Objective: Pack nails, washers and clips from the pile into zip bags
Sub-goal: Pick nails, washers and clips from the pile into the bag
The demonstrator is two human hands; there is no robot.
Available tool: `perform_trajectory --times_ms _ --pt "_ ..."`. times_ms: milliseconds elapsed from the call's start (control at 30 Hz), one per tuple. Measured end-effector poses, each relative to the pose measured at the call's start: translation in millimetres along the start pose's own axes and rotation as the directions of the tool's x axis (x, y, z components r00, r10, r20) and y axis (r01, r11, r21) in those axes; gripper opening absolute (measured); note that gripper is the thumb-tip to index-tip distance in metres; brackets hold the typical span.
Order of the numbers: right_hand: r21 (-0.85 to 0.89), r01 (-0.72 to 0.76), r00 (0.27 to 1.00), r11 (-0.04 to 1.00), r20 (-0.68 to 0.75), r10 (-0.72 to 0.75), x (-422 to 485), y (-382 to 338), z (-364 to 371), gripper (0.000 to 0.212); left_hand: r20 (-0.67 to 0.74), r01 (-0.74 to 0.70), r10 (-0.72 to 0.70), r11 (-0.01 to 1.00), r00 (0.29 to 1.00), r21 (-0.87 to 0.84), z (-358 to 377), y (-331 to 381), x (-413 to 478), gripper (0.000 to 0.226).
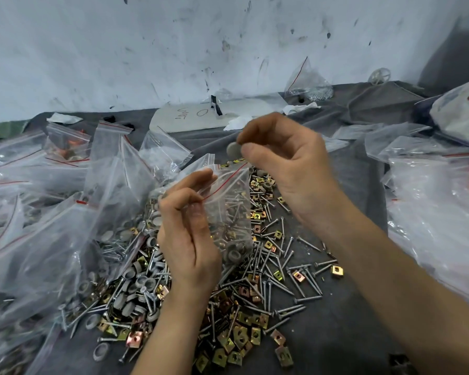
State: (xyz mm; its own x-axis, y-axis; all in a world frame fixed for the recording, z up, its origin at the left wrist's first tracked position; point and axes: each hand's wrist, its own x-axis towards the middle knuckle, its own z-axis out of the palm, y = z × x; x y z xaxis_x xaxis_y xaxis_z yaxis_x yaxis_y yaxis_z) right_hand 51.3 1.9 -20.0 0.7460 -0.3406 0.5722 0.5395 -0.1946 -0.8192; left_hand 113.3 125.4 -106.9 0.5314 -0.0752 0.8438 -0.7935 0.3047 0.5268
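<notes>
While the left hand point(187, 226) grips a part-filled zip bag point(229, 212) near its red-lined mouth, the right hand point(290, 158) pinches a grey washer point(234, 152) at the bag's 12 o'clock; the pile point(257, 290) spreads on the tabletop point(349, 334) at its 6 o'clock.

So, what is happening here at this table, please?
A person is packing small hardware. The left hand holds a small zip bag near its top, and the bag already contains nails and washers. The right hand pinches a grey washer just above the bag's mouth. Below them, the loose pile of nails, washers and gold clips lies on a dark cloth. Filled bags are heaped on the left.
</notes>
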Motion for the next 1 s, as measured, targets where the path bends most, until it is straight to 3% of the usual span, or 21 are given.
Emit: perform_trajectory --times_ms 133,200,333,400,500,567,700,867,1000 --pt "-0.386 0.096 0.985 0.918 0.171 -0.032 -1 -11 6 0.016 0.012 -0.014 0.014 1.0 1.0 -0.019 1 0 0 0.023" --pt "-0.467 0.092 0.98 0.879 0.2 0.004 0 -10 0 0.015 0.02 -0.018 0.018 0.999 1.0 -0.028 0 0 1 0.02" --pt "-0.326 -0.053 0.994 0.944 -0.107 0.019 15 1 -30 0.016 0.009 0.0 0.0 1.0 1.0 -0.025 0 1 2 0.025" --pt "-0.465 -0.199 0.977 0.863 -0.162 0.138 20 17 -44 0.017 0.01 0.002 -0.002 1.0 1.0 -0.031 1 2 1 0.024" --pt "-0.631 -0.385 0.896 0.673 -0.081 0.436 8 52 -51 0.013 0.008 -0.004 0.004 0.999 1.0 -0.044 1 2 1 0.023" --pt "-0.704 -0.364 0.863 0.609 -0.01 0.505 -8 71 -43 0.011 -0.002 -0.001 0.001 0.999 1.0 -0.039 1 1 1 0.023" --pt "-0.741 -0.244 0.867 0.626 0.123 0.484 -26 92 -16 0.007 0.001 0.012 -0.012 1.0 1.0 -0.024 1 2 1 0.025" --pt "-0.835 -0.164 0.859 0.526 0.141 0.492 -24 102 -9 0.015 -0.009 0.003 -0.003 1.0 1.0 -0.031 1 2 1 0.028" --pt "-0.836 -0.189 0.878 0.515 0.091 0.471 -24 101 -10 0.019 0.001 0.011 -0.011 0.998 1.0 -0.058 1 2 1 0.028"
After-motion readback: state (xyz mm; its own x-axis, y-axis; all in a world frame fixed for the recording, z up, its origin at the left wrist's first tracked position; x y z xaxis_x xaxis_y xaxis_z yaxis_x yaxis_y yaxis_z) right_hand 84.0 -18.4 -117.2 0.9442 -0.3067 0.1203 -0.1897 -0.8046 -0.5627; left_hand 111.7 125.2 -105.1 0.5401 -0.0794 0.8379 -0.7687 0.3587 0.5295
